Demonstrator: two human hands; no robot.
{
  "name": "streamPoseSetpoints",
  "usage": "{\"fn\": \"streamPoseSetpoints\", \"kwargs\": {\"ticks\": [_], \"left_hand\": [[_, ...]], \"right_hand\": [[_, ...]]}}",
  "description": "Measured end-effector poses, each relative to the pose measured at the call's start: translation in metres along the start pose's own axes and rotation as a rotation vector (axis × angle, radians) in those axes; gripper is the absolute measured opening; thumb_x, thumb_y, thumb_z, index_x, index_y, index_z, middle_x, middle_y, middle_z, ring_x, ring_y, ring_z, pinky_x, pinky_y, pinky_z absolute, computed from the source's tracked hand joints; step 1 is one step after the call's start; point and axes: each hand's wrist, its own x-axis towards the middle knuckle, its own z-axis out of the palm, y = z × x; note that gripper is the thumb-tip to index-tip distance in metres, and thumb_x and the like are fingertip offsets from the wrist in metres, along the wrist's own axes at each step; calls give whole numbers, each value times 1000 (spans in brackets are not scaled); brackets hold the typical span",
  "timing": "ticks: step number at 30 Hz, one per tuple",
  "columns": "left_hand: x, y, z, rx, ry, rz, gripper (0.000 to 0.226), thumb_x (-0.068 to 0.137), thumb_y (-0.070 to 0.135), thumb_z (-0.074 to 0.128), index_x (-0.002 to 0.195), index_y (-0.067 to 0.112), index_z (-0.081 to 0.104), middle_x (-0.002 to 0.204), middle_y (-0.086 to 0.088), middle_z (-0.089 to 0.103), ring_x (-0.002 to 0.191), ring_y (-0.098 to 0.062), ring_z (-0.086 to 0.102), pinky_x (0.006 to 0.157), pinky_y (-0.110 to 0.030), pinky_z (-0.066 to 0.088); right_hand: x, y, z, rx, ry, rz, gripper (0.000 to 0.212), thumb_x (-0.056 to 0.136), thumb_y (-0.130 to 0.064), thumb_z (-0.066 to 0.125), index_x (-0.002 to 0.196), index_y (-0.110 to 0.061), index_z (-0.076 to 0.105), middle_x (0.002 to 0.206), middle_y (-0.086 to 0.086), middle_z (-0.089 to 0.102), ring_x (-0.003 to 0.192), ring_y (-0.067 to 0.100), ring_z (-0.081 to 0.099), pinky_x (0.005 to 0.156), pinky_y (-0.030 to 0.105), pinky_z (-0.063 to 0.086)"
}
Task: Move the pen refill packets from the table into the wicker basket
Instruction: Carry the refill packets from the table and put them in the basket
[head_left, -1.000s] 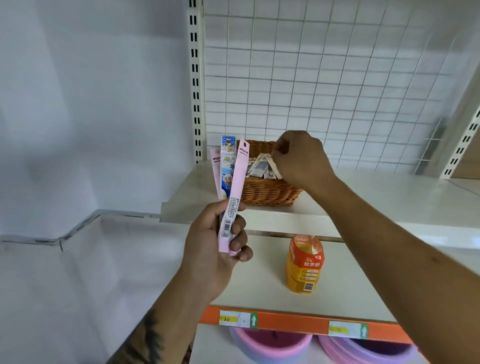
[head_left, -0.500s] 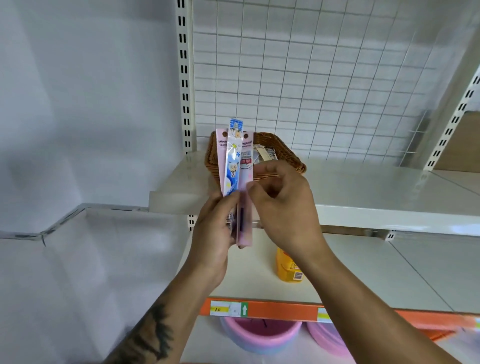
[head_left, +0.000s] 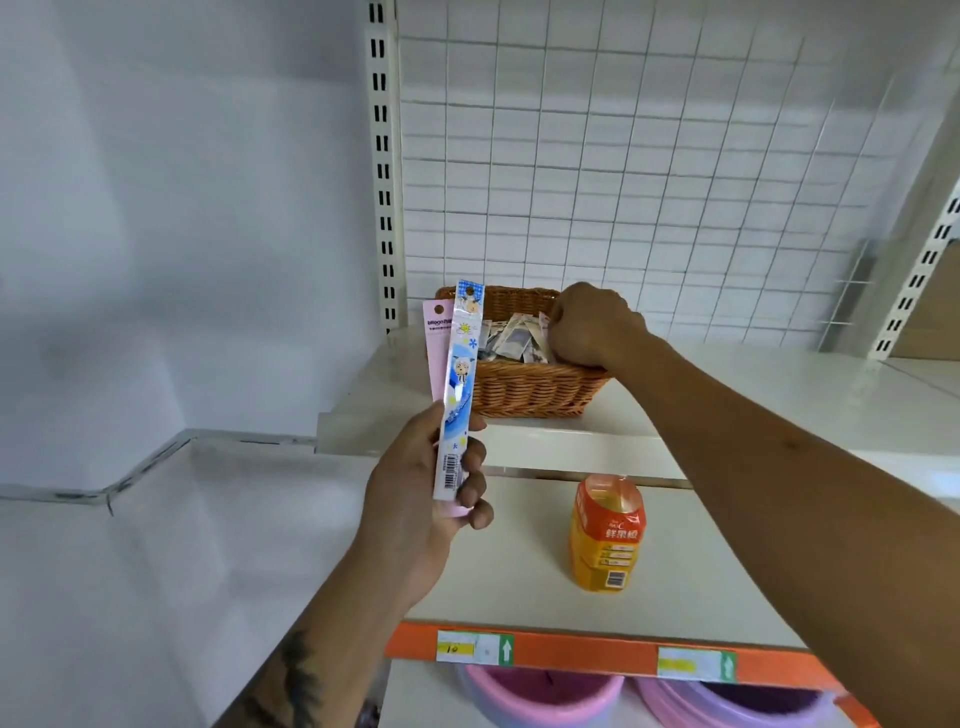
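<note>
Packets of pen refills are split between your two hands and the basket: your left hand (head_left: 415, 499) grips two long ones upright, a blue cartoon packet (head_left: 458, 395) in front and a pink packet (head_left: 435, 348) behind it, fingers curled round their lower ends with the thumb hidden behind. A second ago that hand fanned three packets, and half a second ago your right hand had come back to pinch the front pink one; now that pink one is gone from the fan and your right hand (head_left: 589, 327) is down inside the wicker basket (head_left: 524, 389), knuckles up, fingers curled under. Whether those fingers pinch the packet or have let go you cannot tell, because the back of the hand hides them. Most likely one more packet is being dropped off, which leaves two to go. The basket sits on the upper shelf (head_left: 727, 395) and already holds a loose heap of small packets (head_left: 506, 340) leaning against one another. On the lower shelf an orange bottle (head_left: 607, 535) stands alone, and under it two pink tubs (head_left: 540, 696) show only their rims, their contents out of sight.
</note>
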Motion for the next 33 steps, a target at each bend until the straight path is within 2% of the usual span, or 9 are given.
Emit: {"fn": "streamPoseSetpoints", "kwargs": {"ticks": [5, 9, 14, 16, 21, 24, 26, 28, 33], "left_hand": [[1, 2, 2, -13, -44, -27, 33, 103, 39, 44, 98, 11, 61, 68, -4, 48, 45, -12, 39, 49, -25, 37], [3, 1, 8, 0, -23, -6, 28, 103, 36, 46, 98, 11, 59, 69, -3, 45, 45, -12, 35, 50, -26, 32], [5, -2, 22, 58, 13, 66, 26, 103, 32, 47, 91, 13, 58, 66, -3, 45, 47, -13, 33, 49, -28, 33], [6, -5, 25, 87, -2, 111, 26, 102, 32, 50, 88, 13, 62, 66, -3, 46, 49, -14, 37, 50, -28, 34], [5, -11, 23, 144, -64, 196, 33, 100, 36, 58, 123, 13, 55, 71, 0, 56, 53, -14, 48, 48, -28, 40], [4, -8, 19, 150, -24, 182, 32, 103, 32, 56, 127, 11, 60, 77, -8, 56, 54, -17, 47, 49, -29, 38], [5, -2, 16, 140, 0, 169, 23, 105, 30, 53, 112, 11, 63, 74, -7, 50, 52, -18, 41, 50, -28, 35], [4, 4, 12, 142, 3, 155, 25, 105, 31, 50, 99, 12, 64, 71, -6, 50, 51, -17, 40, 51, -28, 34], [4, 10, 5, 150, 18, 112, 34, 103, 40, 49, 99, 12, 67, 72, -6, 54, 55, -17, 44, 53, -28, 41]], "right_hand": [[-4, -3, -3, 2, 57, 17, 29, 77, -11, 67, 106, -16, 69, 112, 11, 67, 109, 36, 60, 95, 42, 52], [-39, -4, -7, 25, 405, -280, 20, 92, -17, 56, 105, -17, 72, 104, 8, 66, 96, 31, 64, 82, 39, 53], [-119, -17, -7, 591, 194, -337, 9, 92, -37, 68, 91, -28, 70, 75, -13, 70, 73, 2, 65, 62, 20, 48], [-133, -16, 3, 679, 142, -304, 11, 91, -37, 73, 92, -27, 66, 75, -12, 71, 69, 4, 67, 64, 22, 53], [-139, -11, 19, 926, 93, -197, 7, 94, -17, 69, 97, -21, 65, 83, 7, 74, 76, 22, 72, 69, 29, 61], [-136, -10, 14, 956, 125, -209, 15, 98, -8, 60, 104, -21, 66, 84, 18, 72, 69, 31, 66, 49, 24, 47], [-129, -11, 4, 965, 170, -228, 20, 98, -6, 58, 108, -23, 64, 75, 14, 71, 56, 24, 62, 42, 28, 41], [-108, -12, -9, 949, 233, -222, 21, 97, -6, 57, 106, -23, 65, 72, 4, 71, 50, 12, 57, 42, 23, 39], [-26, -9, -23, 670, 321, -107, 16, 95, -15, 55, 96, -20, 70, 89, 4, 74, 68, 23, 69, 54, 27, 48]]}}
